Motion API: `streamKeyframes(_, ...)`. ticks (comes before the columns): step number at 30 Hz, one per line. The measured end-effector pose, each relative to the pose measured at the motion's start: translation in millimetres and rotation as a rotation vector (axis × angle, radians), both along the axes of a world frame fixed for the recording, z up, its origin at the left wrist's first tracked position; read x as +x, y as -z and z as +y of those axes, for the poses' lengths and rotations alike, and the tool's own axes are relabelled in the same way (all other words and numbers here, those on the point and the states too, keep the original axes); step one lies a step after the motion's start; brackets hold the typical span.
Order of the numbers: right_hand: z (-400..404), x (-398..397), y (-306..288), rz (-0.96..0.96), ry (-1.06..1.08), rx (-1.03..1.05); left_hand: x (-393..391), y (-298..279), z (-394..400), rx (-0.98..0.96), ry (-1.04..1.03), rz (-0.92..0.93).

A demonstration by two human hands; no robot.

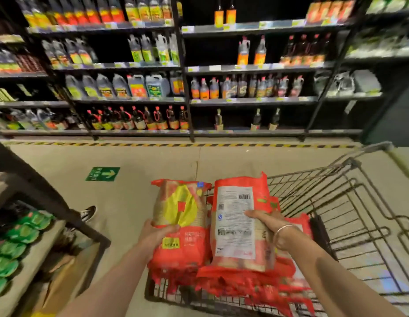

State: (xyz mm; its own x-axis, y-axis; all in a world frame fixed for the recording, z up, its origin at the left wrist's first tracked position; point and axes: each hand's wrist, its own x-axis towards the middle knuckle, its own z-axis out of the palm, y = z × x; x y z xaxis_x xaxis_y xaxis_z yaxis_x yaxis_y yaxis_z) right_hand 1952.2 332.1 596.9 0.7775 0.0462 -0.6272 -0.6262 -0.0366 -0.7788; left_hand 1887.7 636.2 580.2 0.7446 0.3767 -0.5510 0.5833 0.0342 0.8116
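Note:
My left hand (156, 235) grips a red bag with a yellow front panel (180, 209), held upright over the near left corner of a wire shopping cart (349, 202). My right hand (266, 221), with a thin bracelet on the wrist, grips a second red bag (235, 225) whose white printed back label faces me. Several more red bags (244, 284) lie piled in the near end of the cart beneath both.
Dark shelves of sauce and vinegar bottles (139, 88) line the far side of the aisle behind a yellow-black floor stripe (176, 144). A low shelf with green-lidded tubs (14, 245) stands at my left. A green arrow sticker (103, 173) and a shoe (88, 213) show on the floor.

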Motion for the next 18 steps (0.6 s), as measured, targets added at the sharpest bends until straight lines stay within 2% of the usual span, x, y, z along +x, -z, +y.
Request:
streamKeyframes(7,19.8,69.8,55.2,0.113,-0.047,-0.123,59.9,67.6,18.9,-0.064,0.028,0.209)
streamKeyframes(12,32.2,84.0,80.0,0.156,-0.071,-0.391,75.9,95.1,12.0,-0.107,0.103,0.311)
streamKeyframes(18,56.1,69.0,84.8,-0.023,-0.298,-0.742,83.2,128.7,22.5,-0.048,0.243,0.425)
